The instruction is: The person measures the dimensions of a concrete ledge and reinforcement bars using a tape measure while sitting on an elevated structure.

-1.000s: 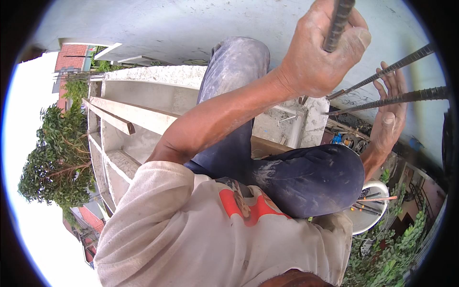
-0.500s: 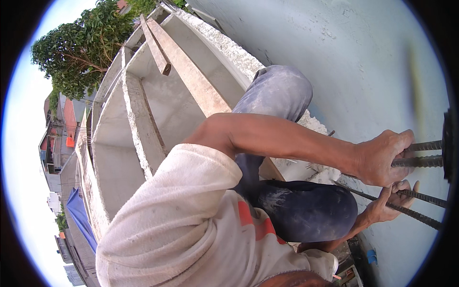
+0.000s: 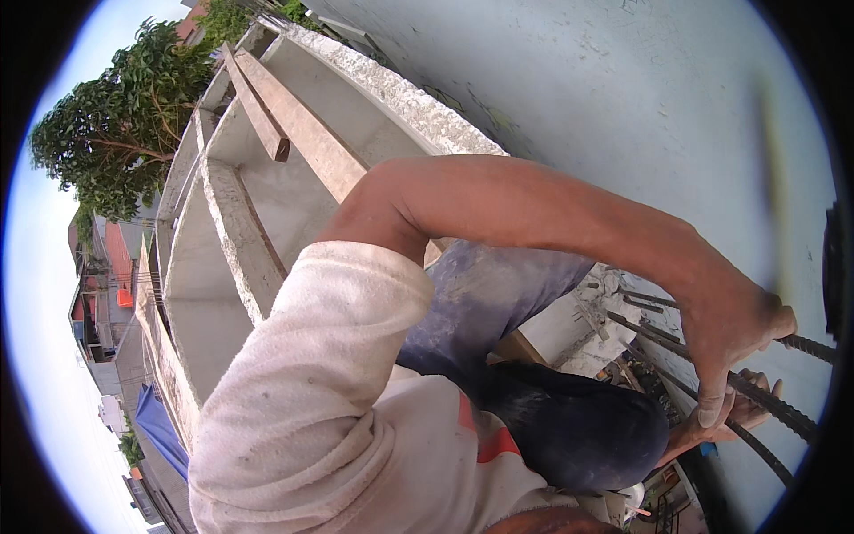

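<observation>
Ribbed steel rebars [image 3: 783, 405] run from broken concrete toward the right edge, beside the pale wall. My left hand [image 3: 725, 320] curls over the upper rebar, its fingertips wrapped past the far side and its thumb pointing down across the neighbouring bar. Just below and partly behind those bars, my right hand [image 3: 745, 414] closes on the lower rebar; some of its fingers show between the bars. Much of the right forearm is hidden behind my bent knee [image 3: 578, 427] in dusty dark trousers.
Rough-edged concrete troughs [image 3: 222, 214] with cross ribs stretch away to the upper left. Wooden planks [image 3: 302, 120] lie across them. A pale blue wall [image 3: 605, 107] rises on the right. Rubble [image 3: 596, 329] and short bar stubs lie beside my legs. Rooftops and a tree [image 3: 116, 125] stand beyond.
My left hand has shifted down along the bars, its thumb now reaching lower. The rebars have spread and tilted downward, and the right hand sits slightly lower. The view has turned a little.
</observation>
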The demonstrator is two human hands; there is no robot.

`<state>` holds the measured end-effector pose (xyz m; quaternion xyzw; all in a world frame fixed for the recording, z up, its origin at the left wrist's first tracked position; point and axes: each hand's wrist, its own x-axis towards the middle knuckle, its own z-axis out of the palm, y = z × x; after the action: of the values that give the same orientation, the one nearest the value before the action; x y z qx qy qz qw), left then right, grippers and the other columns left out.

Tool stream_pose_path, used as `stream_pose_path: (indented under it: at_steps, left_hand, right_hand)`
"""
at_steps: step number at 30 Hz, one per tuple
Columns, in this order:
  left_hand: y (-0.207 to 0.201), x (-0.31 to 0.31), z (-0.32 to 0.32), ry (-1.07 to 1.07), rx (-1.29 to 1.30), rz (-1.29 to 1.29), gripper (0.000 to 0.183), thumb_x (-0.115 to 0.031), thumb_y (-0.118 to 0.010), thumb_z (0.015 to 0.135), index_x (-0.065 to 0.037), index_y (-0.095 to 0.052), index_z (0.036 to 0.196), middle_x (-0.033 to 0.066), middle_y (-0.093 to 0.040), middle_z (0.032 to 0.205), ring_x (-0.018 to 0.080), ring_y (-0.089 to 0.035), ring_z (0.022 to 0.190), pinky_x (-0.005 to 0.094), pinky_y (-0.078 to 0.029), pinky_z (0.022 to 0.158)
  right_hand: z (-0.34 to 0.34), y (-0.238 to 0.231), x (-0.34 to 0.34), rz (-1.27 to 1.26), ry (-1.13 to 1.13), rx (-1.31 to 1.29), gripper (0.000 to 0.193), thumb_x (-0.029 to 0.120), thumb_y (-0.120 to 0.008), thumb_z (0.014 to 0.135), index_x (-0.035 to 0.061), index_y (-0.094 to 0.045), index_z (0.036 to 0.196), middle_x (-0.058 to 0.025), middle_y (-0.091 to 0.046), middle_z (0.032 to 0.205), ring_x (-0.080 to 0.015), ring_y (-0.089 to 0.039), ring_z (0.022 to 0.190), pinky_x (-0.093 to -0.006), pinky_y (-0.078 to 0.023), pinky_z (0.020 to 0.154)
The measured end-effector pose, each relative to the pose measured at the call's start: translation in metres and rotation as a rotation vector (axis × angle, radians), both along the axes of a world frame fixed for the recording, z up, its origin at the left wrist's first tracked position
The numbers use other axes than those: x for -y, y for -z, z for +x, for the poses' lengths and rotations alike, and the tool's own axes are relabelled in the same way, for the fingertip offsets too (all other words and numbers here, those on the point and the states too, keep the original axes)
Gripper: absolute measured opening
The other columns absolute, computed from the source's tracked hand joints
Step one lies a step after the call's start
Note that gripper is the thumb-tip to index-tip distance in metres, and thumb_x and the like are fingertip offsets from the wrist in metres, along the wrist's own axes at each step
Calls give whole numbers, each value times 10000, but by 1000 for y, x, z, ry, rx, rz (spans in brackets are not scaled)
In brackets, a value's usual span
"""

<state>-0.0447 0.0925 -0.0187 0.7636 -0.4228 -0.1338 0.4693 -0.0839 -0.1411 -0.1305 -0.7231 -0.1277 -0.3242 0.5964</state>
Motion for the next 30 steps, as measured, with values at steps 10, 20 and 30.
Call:
stream_pose_path:
  at_steps: [10,20,30]
  left_hand:
    - [144,-173,70,-42,-532,366,686,-448,-714,910,7,-552,1397,249,-609,1348,324,-604,1254,425,-474,1065]
    - [338,-195,-11,33,-408,632,514,-426,-674,958,-26,-656,1281,168,-659,1289,321,-624,1194,419,-485,1022]
    - [388,-191,-33,10,-541,664,406,-357,-715,926,-13,-684,1140,170,-721,1032,292,-692,991,396,-530,883]
  right_hand:
    - [20,4,25,-20,-138,-18,630,-105,-569,801,-24,-428,1411,-138,-582,1007,-211,-567,930,-440,-469,862]
    - [-14,-5,14,-146,147,-112,619,-30,-534,814,-20,-425,1423,-116,-589,980,-193,-563,894,-402,-466,836]
    - [2,-9,2,-190,267,-100,618,46,-499,826,-16,-422,1436,-93,-596,953,-176,-559,858,-363,-462,810]
